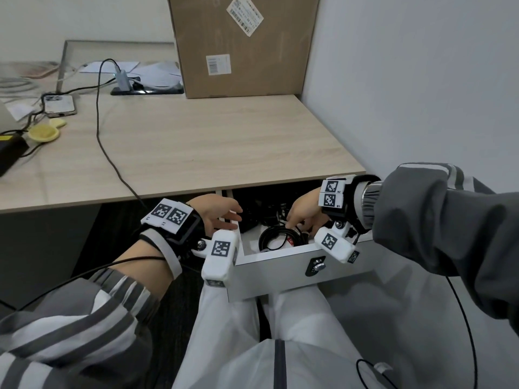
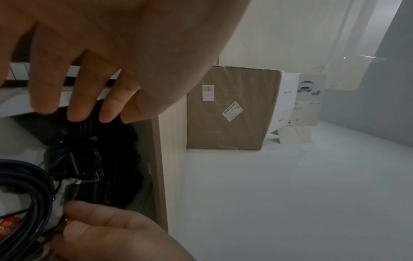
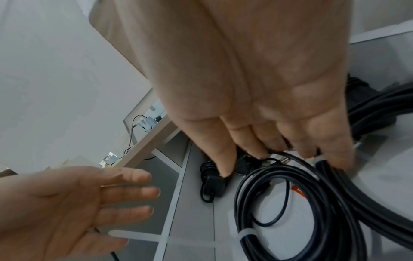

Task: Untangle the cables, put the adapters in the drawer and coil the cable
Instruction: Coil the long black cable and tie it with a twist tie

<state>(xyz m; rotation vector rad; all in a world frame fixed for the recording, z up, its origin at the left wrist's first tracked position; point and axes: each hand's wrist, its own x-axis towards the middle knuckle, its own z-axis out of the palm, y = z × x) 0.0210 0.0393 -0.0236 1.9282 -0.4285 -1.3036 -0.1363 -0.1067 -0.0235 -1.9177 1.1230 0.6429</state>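
Note:
Under the desk, the white drawer (image 1: 280, 270) stands pulled out over my lap. Inside lie a black coiled cable (image 1: 276, 238) (image 3: 257, 220) bound with a white tie, thicker black cables, and a black adapter (image 3: 212, 185) (image 2: 76, 164) with its cord. My right hand (image 1: 295, 224) (image 3: 268, 155) reaches down into the drawer. Its fingers are almost straight, the tips touch the cables and the thumb touches the adapter. Flat, with straight fingers, my left hand (image 1: 233, 217) (image 3: 145, 192) hovers over the drawer's left edge and holds nothing.
On the desk (image 1: 196, 141) a tall cardboard box (image 1: 241, 46) stands at the back. A phone (image 1: 59, 105), a yellow object (image 1: 43, 133) and a charger (image 1: 123, 80) lie at the left. A black cord (image 1: 98, 122) trails over the front edge. A grey wall is close on the right.

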